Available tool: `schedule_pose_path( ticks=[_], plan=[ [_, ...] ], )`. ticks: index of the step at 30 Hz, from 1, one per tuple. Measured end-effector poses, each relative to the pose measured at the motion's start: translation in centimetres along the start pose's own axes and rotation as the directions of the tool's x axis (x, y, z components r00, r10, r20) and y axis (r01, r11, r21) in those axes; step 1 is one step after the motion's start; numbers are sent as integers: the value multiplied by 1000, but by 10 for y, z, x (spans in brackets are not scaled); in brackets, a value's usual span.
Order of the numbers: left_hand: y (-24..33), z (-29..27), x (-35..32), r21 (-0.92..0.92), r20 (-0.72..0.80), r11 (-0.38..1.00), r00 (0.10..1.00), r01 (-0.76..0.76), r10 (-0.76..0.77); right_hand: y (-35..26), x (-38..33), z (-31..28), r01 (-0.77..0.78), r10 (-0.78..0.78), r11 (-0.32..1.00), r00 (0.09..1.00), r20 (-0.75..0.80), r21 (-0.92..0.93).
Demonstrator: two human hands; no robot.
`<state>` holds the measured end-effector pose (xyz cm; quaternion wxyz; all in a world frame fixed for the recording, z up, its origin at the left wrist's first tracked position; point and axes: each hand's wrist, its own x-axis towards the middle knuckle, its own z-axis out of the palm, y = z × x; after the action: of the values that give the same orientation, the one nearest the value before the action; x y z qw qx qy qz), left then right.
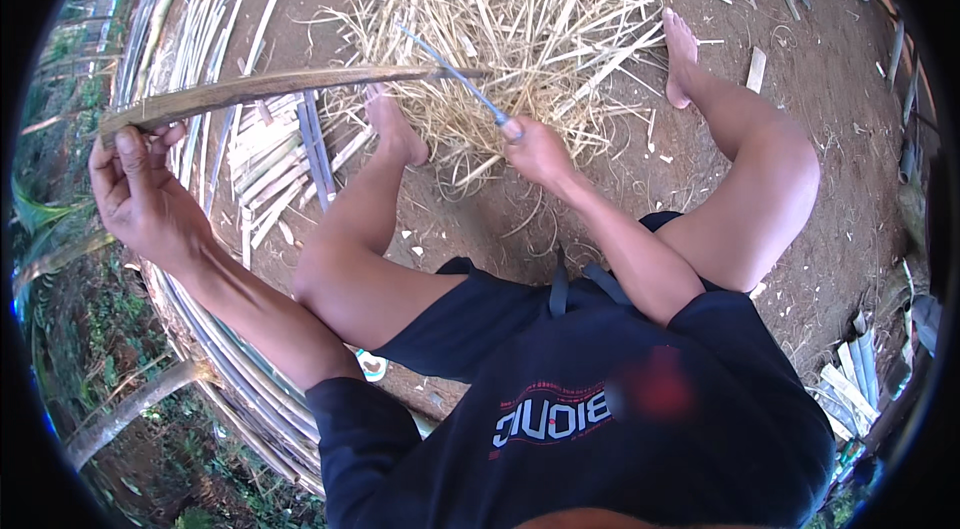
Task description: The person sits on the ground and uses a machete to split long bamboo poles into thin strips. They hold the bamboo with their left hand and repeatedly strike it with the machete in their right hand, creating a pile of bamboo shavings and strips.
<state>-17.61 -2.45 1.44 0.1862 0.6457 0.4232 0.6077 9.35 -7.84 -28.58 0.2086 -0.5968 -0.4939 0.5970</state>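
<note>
Left hand (148, 194) pinches left end of curved brown bamboo strip (270, 84), right end over straw-coloured shavings pile (520, 19). Right hand (540, 154) wrapped round slim blue-grey metal knife (488, 103) — blade crosses strip, contact unclear. Likely best: shallow angle, firm pinch.

brown earth floor (850, 139) | heap of pale shavings (560, 29), upper middle | stacked split strips (268, 169), left | flat pale piece (757, 70), right
</note>
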Motion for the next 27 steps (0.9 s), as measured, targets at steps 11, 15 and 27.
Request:
schedule_pose_path(
  ticks=[11,15,27],
  plan=[
    [-5,-11,8,58,-56,998,998,-5,8,13,16,0,-164,161,985,985,59,45],
    [-9,-26,6,10,-27,999,999,30,-30,4,1,6,-114,116,992,993,37,-62],
    [-30,-46,7,-68,-105,993,989,101,-108,81,32,14,-238,234,959,971,-44,-156]
  ],
)
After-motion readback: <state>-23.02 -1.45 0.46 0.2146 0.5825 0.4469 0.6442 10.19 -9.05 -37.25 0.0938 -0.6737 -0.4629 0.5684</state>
